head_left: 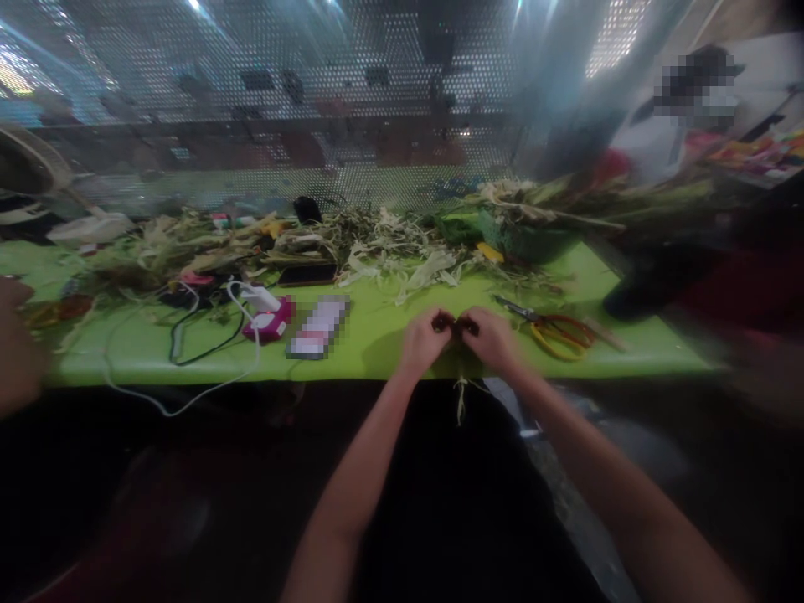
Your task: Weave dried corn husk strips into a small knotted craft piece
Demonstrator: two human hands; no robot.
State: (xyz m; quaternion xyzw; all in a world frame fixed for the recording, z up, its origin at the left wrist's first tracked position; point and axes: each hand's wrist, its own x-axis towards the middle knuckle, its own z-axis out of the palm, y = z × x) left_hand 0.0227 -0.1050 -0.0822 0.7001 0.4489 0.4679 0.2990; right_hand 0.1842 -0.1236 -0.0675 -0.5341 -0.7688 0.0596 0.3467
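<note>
Close together above the front edge of the green table, my left hand (429, 337) and my right hand (488, 337) are both closed, with fingertips pinched and almost touching. A thin pale strip of dried leaf (461, 402) dangles below them, in front of my dark clothing. Its upper part is blurred and hidden between the fingers. Right of my right hand lie pliers with yellow and orange handles (559, 335), jaws pointing toward the back left. Behind my hands, loose pale dried leaves (408, 260) are heaped on the table.
The green table (370, 335) carries a blurred-out phone (319, 327), a dark phone (307, 275), and a magenta power adapter (270, 322) with trailing cables. A leaf-filled green basket (528, 239) stands behind. A mesh panel (352, 109) closes the back. Other people sit at both sides.
</note>
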